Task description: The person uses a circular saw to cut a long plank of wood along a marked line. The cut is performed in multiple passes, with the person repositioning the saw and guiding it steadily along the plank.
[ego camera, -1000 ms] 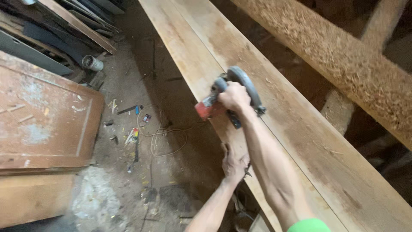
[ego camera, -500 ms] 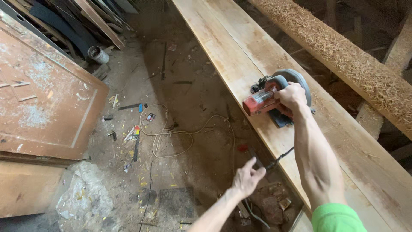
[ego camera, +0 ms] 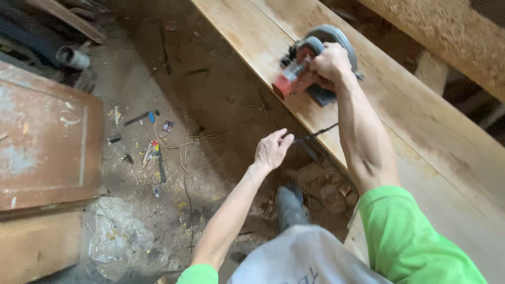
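My right hand point(ego camera: 330, 62) grips the handle of a red and grey circular saw point(ego camera: 305, 68) that rests on a long pale wooden plank point(ego camera: 421, 115). The saw's black power cord point(ego camera: 315, 134) hangs off the plank's near edge. My left hand point(ego camera: 272, 150) is out over the floor beside that edge, with its fingertips pinching the cord. Both arms wear green sleeves.
A worn reddish door panel point(ego camera: 42, 142) lies on the floor at the left. Loose cable point(ego camera: 194, 144), small tools and scraps point(ego camera: 152, 152) litter the dirt floor. A chipboard beam point(ego camera: 452, 37) runs at the upper right. Pipes point(ego camera: 71, 57) lie at the upper left.
My left hand has left the plank's edge, swung out over the floor and taken the saw's cord. The saw with my right hand sits further along the plank in view.
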